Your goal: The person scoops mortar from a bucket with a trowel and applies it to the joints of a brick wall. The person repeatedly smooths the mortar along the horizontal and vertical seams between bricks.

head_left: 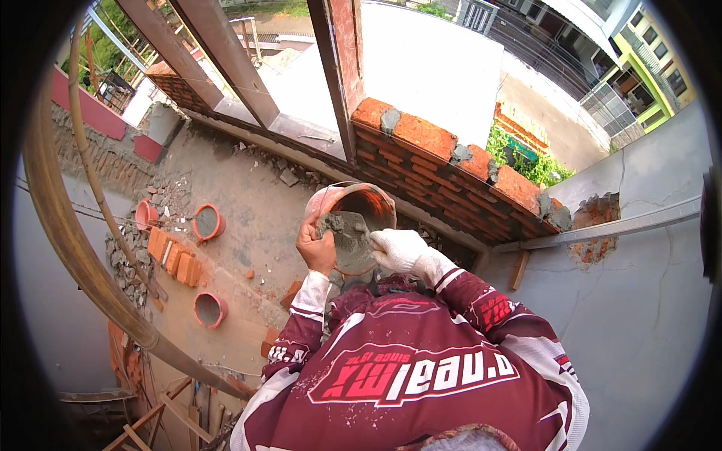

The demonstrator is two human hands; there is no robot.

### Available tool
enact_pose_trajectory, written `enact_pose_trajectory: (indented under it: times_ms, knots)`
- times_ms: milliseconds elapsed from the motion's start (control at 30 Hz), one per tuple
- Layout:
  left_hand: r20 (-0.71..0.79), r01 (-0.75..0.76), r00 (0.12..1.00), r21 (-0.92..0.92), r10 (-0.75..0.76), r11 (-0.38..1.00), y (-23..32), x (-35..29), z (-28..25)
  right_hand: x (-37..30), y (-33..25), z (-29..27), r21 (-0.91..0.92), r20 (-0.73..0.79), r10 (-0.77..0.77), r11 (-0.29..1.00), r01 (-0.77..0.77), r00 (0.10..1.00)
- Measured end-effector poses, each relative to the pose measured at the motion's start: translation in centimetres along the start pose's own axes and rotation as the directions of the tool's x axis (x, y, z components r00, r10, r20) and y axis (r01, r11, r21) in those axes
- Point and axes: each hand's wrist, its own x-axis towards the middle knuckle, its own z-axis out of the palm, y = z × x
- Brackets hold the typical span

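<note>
An orange bucket (380,197) stands in front of me, with wet grey mortar (344,225) inside its near part. At the bucket's left side, my bare left hand (317,245) is closed, its fingers and thumb curled at the rim beside the mortar. My right hand (398,250), in a white knit glove, is closed at the right side round a tool's handle. A flat grey trowel blade (356,242), smeared with mortar, extends from that fist over the bucket; the handle is hidden in the glove.
Beyond the bucket runs a low brick wall (444,177) with mortar joints on top. To the left are orange pails (210,310), a row of bricks (174,257) and rubble (124,267). A curved pole (83,255) crosses the left; a plastered wall (602,323) bounds the right.
</note>
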Motion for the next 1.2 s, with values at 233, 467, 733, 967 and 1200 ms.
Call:
enact_pose_trajectory:
  times_ms: [233, 467, 733, 967, 1200]
  knots:
    - [-0.056, -0.019, 0.998, 0.121, 0.026, 0.992, 1.6, 0.2, -1.4, 1.6, -0.7, -2.7, -0.288, -0.089, 0.100, 0.950, -0.122, 0.991]
    - [-0.055, -0.093, 0.994, 0.094, 0.098, 0.991, 2.1, 1.9, -1.8, 5.9, -2.4, -0.9, -0.266, 0.360, 0.110, 0.964, -0.011, 0.927]
    - [-0.064, 0.045, 0.997, 0.032, -0.043, 0.998, -2.2, 5.7, -5.2, 6.2, -2.0, 0.7, 0.264, 0.154, 0.028, 0.962, -0.068, 0.988]
    - [0.063, -0.056, 0.997, 0.102, 0.050, 0.993, -1.9, 8.7, -5.1, 9.3, -2.8, -1.3, -0.426, -0.045, 0.014, 0.904, -0.032, 0.999]
    - [0.025, -0.177, 0.984, 0.108, 0.176, 0.978, -0.8, 10.4, -3.1, 12.8, -3.2, -1.1, -0.333, 0.291, 0.157, 0.941, -0.054, 0.944]
